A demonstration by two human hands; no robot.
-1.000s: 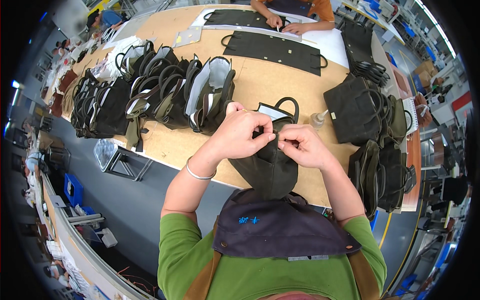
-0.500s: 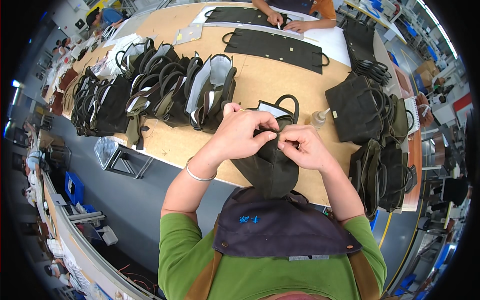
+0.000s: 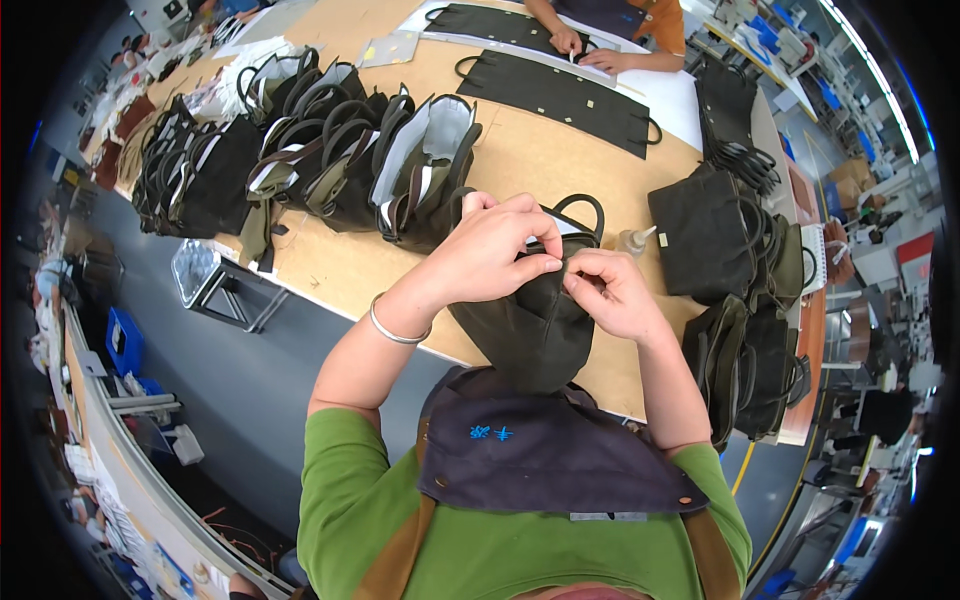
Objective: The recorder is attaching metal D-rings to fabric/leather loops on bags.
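A dark olive-black handbag (image 3: pixel 535 340) rests at the near edge of the table, against my apron, with one looped handle standing up and some pale lining showing at its top. My left hand (image 3: pixel 500 250), with a metal bangle at the wrist, is closed, thumb and forefinger pinching the bag's upper edge. Close beside it, my right hand (image 3: pixel 612 292) has its fingers curled and pinched at the same edge. The small spot between the fingertips is partly covered, so the detail there cannot be made out.
Dark handbags (image 3: pixel 425 165) stand in rows at left; more bags (image 3: pixel 705 240) are stacked at right. Near my right hand is a small clear bottle (image 3: pixel 633 241) with a pointed tip. Across the table, a co-worker's hands (image 3: pixel 585 52) work over flat black panels (image 3: pixel 555 100).
My view has shifted slightly. My fingertips have moved a little apart at the bag's edge, and the left-hand fingers have lifted slightly. The bag stays in place between my hands.
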